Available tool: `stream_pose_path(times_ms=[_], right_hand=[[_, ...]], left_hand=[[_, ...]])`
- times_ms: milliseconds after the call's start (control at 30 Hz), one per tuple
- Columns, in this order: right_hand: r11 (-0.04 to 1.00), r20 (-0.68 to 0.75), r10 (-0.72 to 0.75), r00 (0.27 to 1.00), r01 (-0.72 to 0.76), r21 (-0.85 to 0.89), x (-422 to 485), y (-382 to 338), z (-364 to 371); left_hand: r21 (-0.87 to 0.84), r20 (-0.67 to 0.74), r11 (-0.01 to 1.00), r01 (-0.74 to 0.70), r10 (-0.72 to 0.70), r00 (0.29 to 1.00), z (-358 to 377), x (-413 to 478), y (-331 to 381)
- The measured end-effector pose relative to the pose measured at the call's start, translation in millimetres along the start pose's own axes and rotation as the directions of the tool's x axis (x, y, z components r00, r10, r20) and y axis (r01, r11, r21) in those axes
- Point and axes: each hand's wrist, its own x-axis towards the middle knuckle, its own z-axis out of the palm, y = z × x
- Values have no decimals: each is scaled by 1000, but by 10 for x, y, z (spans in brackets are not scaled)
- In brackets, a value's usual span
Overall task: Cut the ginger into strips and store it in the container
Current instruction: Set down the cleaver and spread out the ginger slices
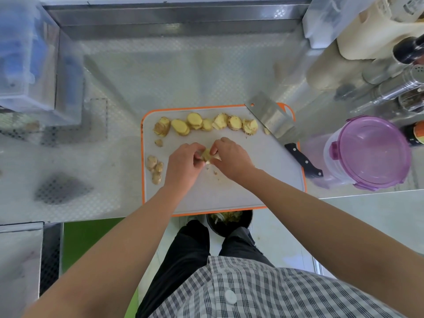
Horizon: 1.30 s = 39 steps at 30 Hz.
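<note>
On the white, orange-rimmed cutting board (229,193) a row of yellow ginger slices (202,123) lies along the far edge. Unpeeled ginger knobs (155,168) sit at the board's left edge. At the board's middle, my left hand (183,166) and my right hand (231,157) meet and both pinch one small ginger piece (207,154) between their fingertips. A cleaver (275,121) with a black handle lies on the board's right side, apart from both hands. A clear container with a purple lid (371,152) stands right of the board.
Bottles and a metal shaker (399,86) crowd the back right. A clear plastic bin (25,60) stands at the back left. Below the counter's front edge a dark bin (229,222) holds scraps, by my feet.
</note>
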Motion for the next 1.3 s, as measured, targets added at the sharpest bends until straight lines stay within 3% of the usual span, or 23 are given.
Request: stream_pose_path(times_ms=[133,467,733,933,1300], right_hand=[[992,-26,-57,998,54,-116,3,-35,53],[998,-16,55,998,-55,-14,3,-24,90],[999,-88,-3,996,-1,-35,-55,-32,175],[997,-14,70,997,-70,18,-27,-24,76],[996,47,-85,995,86,-25,27,82,-61]], left_hand=[[13,-2,1000,12,-12,1000,-2,7,9],[23,12,1000,-5,4,1000,-16,5,3],[30,7,1000,9,-9,1000,-18,21,12],[23,16,1000,8,-9,1000,-9,23,13],[32,22,999,-13,13,1000,7,43,17]])
